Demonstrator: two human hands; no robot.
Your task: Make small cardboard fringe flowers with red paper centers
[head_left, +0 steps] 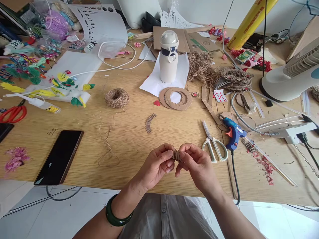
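Both my hands meet above the near edge of the wooden table [139, 132] and pinch a small folded strip of corrugated cardboard [176, 155] between them. My left hand [157, 164] grips its left end with thumb and fingers closed; a green bangle sits on that wrist. My right hand [196, 162] grips the right end, fingers curled. A second short corrugated strip [150, 122] lies on the table beyond my hands.
White-handled scissors [213, 143] and a blue glue gun [233, 132] lie just right of my hands. A black phone [59, 156] lies at left, a twine ball [116, 98] and cardboard rings [175, 98] farther back, a white bottle [168, 56] behind them, a fan [294, 73] at right.
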